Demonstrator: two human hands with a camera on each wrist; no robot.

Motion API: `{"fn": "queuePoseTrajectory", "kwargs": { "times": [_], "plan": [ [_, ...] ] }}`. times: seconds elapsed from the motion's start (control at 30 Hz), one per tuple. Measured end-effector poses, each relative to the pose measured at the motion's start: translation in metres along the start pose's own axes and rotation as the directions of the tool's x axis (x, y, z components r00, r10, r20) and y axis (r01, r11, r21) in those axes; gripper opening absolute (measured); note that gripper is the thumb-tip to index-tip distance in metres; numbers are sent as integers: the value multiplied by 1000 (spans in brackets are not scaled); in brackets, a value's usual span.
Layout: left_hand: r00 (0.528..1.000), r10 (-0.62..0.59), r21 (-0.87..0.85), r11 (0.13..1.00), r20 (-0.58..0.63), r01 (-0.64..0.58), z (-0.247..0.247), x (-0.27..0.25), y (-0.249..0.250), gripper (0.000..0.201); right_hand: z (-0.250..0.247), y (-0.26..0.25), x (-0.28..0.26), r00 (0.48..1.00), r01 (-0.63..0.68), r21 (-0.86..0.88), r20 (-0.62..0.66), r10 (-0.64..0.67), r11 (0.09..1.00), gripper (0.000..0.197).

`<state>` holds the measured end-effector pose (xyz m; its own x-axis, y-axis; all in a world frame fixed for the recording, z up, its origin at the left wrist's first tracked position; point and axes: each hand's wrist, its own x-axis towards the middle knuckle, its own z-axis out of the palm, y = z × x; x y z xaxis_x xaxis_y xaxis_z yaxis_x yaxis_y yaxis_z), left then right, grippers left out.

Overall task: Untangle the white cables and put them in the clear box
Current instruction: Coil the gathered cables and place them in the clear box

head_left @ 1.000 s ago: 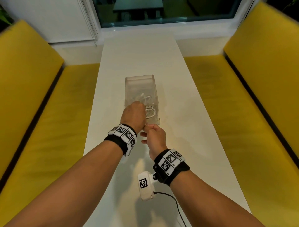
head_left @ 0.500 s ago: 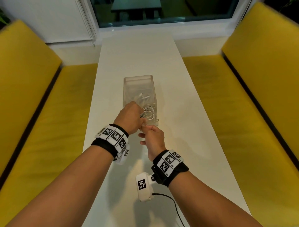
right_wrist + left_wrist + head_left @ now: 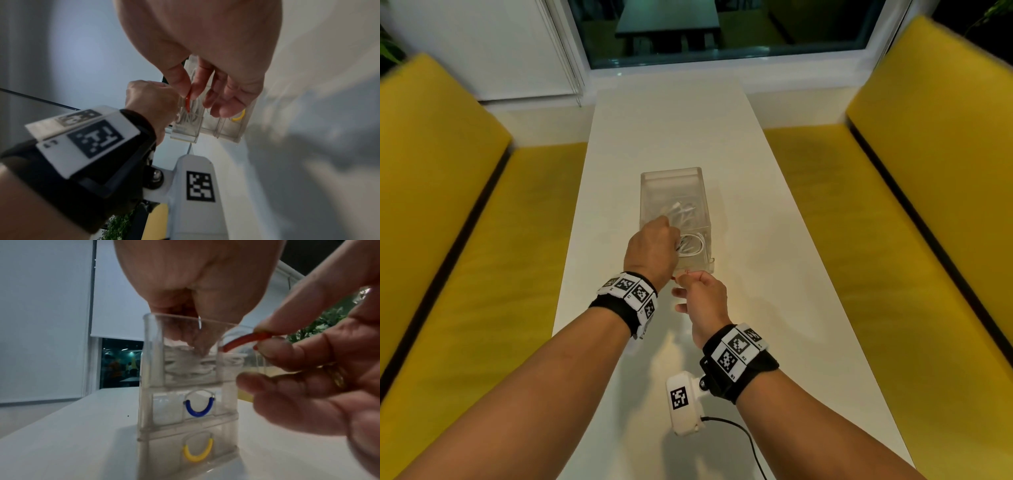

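Observation:
The clear box stands mid-table, a stack of drawers with its top drawer drawn out toward me. White cables lie coiled in that drawer, with more white cable farther back. My left hand reaches down into the near end, its bunched fingertips on the cable coil. My right hand sits at the box front and pinches the red drawer handle between thumb and forefinger. In the right wrist view, that red handle shows under the thumb.
Lower drawers carry a blue handle and a yellow handle. The long white table runs between two yellow benches toward a window. A black lead trails from my right wrist camera.
My left wrist has swung slightly left and lower while its fingers stay in the box's near end. The right hand keeps its pinch at the box front.

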<state>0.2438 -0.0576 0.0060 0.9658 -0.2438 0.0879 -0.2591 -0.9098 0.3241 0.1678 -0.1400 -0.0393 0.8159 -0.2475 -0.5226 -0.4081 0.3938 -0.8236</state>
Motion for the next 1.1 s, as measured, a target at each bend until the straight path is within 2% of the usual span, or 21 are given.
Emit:
{"fn": "queuePoseTrajectory", "kwargs": {
  "times": [0.13, 0.2, 0.23, 0.33, 0.47, 0.57, 0.67, 0.83, 0.97, 1.1],
  "plan": [
    [996, -69, -84, 994, 53, 74, -7, -2, 0, 25, -2, -1, 1, 1000, -13, 2, -1, 13, 1000, 8],
    [993, -52, -84, 995, 108, 61, -15, -4, -2, 14, -2, -2, 2, 1000, -18, -2, 2, 18, 1000, 6],
    [992, -43, -68, 996, 122, 52, -17, -5, -4, 7, -2, -3, 1, 1000, -19, -3, 1, 19, 1000, 4],
    [991, -18, 16, 1000, 136, 16, -14, -4, -13, 24, -2, -2, 1, 1000, -20, -2, 6, 20, 1000, 5],
    [988, 87, 151, 983, 131, -107, -8, 0, -13, 18, -3, -1, 2, 1000, -15, -5, 11, 15, 1000, 4],
    [986, 100, 188, 974, 132, -124, -8, 2, -9, 19, -4, -1, 5, 1000, -6, -18, 1, 6, 1000, 4],
    [993, 75, 168, 982, 94, -90, -5, 3, -9, 19, -2, 0, 8, 1000, 0, -23, -1, 0, 1000, 5],
    [997, -67, 0, 998, 24, 67, -4, 0, -8, 18, -1, 2, 9, 1000, 8, -20, 1, -8, 1000, 3],
    [989, -143, -106, 983, 43, 147, -15, -2, -3, 21, 0, -1, 7, 1000, 3, -21, -2, -3, 1000, 3],
    [986, -138, -145, 978, 93, 151, -29, -15, -1, 35, 3, -4, 3, 1000, -13, 7, -8, 13, 1000, 3]
  ]
}}
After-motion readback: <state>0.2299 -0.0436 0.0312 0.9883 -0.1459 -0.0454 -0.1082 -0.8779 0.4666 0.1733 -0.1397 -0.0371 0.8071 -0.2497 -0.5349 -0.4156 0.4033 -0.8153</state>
